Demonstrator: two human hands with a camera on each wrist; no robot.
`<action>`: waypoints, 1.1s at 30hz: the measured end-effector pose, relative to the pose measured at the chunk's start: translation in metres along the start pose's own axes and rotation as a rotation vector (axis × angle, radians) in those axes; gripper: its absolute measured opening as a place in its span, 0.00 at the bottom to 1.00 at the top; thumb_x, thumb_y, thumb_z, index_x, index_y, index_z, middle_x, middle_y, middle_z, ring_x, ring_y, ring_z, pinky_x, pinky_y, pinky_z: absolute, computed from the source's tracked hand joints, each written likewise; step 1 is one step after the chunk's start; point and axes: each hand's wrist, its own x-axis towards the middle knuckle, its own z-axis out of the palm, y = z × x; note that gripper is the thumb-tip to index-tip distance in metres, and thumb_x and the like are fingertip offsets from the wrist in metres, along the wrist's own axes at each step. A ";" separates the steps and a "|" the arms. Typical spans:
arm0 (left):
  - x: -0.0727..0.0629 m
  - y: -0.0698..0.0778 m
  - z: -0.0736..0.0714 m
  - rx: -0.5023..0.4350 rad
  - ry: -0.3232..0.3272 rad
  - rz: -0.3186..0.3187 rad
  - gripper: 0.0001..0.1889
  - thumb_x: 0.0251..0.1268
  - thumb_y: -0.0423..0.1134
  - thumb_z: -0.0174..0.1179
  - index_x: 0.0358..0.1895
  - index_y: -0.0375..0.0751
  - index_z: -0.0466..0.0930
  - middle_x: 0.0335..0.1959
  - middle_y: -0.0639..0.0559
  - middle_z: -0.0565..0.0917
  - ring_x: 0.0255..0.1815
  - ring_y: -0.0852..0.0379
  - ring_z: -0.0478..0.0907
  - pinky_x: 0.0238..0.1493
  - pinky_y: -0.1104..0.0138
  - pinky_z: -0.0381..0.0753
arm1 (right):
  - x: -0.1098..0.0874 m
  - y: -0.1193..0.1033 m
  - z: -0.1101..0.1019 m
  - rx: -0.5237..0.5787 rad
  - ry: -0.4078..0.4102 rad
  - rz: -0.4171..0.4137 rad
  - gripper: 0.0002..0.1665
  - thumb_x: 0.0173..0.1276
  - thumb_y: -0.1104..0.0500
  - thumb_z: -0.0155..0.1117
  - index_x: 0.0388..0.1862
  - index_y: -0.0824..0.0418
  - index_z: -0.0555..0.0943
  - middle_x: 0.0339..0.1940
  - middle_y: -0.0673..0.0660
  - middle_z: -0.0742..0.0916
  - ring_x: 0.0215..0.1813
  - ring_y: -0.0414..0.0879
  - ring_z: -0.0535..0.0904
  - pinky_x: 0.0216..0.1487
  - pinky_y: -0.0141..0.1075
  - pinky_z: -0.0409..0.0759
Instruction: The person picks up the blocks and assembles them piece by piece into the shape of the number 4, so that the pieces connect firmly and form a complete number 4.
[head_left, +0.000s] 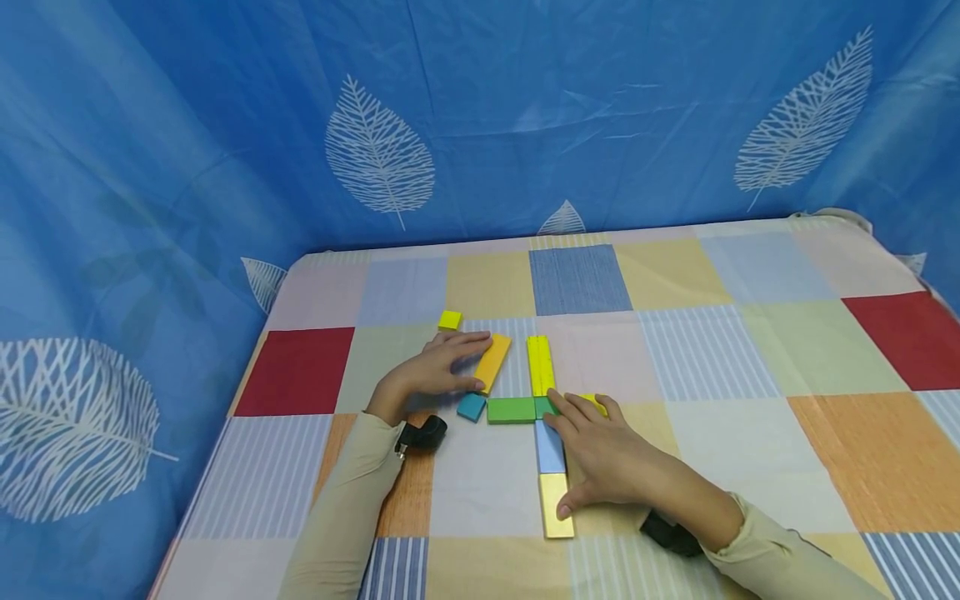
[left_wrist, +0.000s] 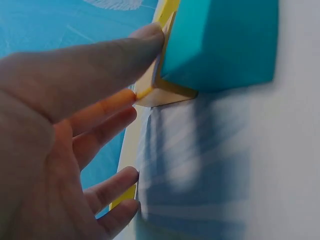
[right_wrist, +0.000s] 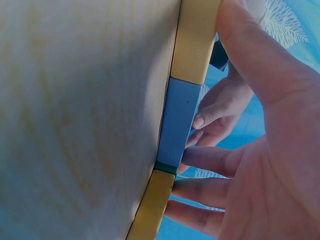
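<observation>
My left hand (head_left: 435, 367) reaches in from the left, thumb and a fingertip against the left side of an orange block (head_left: 493, 364). The other fingers spread loosely in the left wrist view. A small teal block (head_left: 472, 407) lies just below that thumb. My right hand (head_left: 611, 454) spreads along the right of a column of blocks. Its thumb touches the gold block (head_left: 556, 517) at the near end; its fingertips are at the blue block (head_left: 548, 446), the small green block (head_left: 543, 407) and a yellow block (head_left: 597, 404), partly hidden by the fingers.
A long green block (head_left: 512, 410) extends left from the column's crossing. Yellow pieces (head_left: 539, 367) stand in line beyond it. A small yellow block (head_left: 450, 320) lies past the left hand. The patchwork cloth (head_left: 772, 350) covers the table; a blue curtain (head_left: 510, 125) hangs behind.
</observation>
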 end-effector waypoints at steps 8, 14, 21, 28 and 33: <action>-0.001 0.002 0.000 0.011 0.015 0.006 0.36 0.58 0.49 0.60 0.69 0.44 0.58 0.72 0.51 0.57 0.70 0.44 0.49 0.67 0.48 0.52 | 0.000 0.000 0.000 -0.001 0.001 0.001 0.66 0.31 0.26 0.67 0.63 0.66 0.65 0.70 0.66 0.61 0.69 0.61 0.57 0.61 0.60 0.52; -0.001 0.003 0.000 0.005 0.019 0.013 0.36 0.58 0.49 0.60 0.69 0.43 0.58 0.71 0.49 0.57 0.70 0.43 0.50 0.67 0.48 0.52 | 0.000 0.000 0.000 0.011 0.010 0.003 0.65 0.30 0.26 0.67 0.63 0.66 0.66 0.70 0.65 0.62 0.68 0.61 0.58 0.61 0.59 0.52; -0.001 0.003 0.002 0.006 0.022 0.015 0.36 0.59 0.48 0.60 0.69 0.44 0.58 0.71 0.49 0.57 0.69 0.43 0.50 0.67 0.48 0.52 | -0.001 0.000 0.001 0.009 0.009 0.002 0.65 0.30 0.26 0.67 0.63 0.66 0.66 0.70 0.65 0.62 0.68 0.61 0.58 0.61 0.59 0.52; -0.002 0.003 0.002 0.011 0.023 0.002 0.36 0.58 0.49 0.60 0.69 0.44 0.58 0.71 0.50 0.57 0.69 0.44 0.50 0.66 0.48 0.53 | -0.001 0.001 0.001 0.010 0.011 -0.002 0.65 0.30 0.26 0.67 0.62 0.66 0.66 0.70 0.66 0.62 0.68 0.61 0.58 0.61 0.60 0.52; -0.002 0.004 0.002 0.010 0.030 0.002 0.35 0.59 0.49 0.59 0.69 0.45 0.58 0.71 0.49 0.57 0.69 0.43 0.50 0.67 0.48 0.52 | -0.001 0.001 0.002 0.012 0.011 -0.002 0.66 0.30 0.26 0.67 0.62 0.67 0.66 0.70 0.66 0.62 0.68 0.61 0.57 0.61 0.60 0.52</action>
